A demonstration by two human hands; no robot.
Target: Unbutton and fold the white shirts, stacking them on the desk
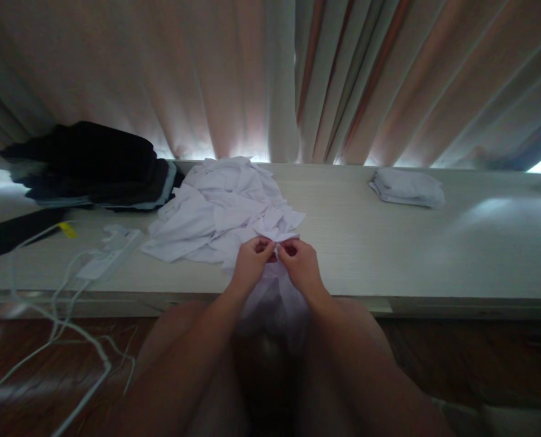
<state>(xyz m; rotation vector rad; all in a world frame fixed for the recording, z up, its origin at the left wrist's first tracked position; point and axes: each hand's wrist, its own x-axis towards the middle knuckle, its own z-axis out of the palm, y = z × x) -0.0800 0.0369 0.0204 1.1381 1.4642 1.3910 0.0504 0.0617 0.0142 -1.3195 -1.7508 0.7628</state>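
A crumpled white garment (pixel 220 206), which looks like a shirt, is heaped on the pale bench. Part of it hangs over the front edge between my knees. My left hand (pixel 256 260) pinches the cloth at the near end of the heap. Close beside it, thumb almost against thumb, my right hand (pixel 299 261) grips the same bit of cloth. Both hands are closed, with fingers curled under the fabric. What lies between the fingertips is too small to make out.
Dark folded clothes (pixel 102 164) are stacked at the back left. A white power strip (pixel 111 255) with trailing cables (pixel 77 328) lies left of the heap. One folded white garment (pixel 407 187) rests at the right on the bench (pixel 434 255). Curtains (pixel 234 73) hang behind.
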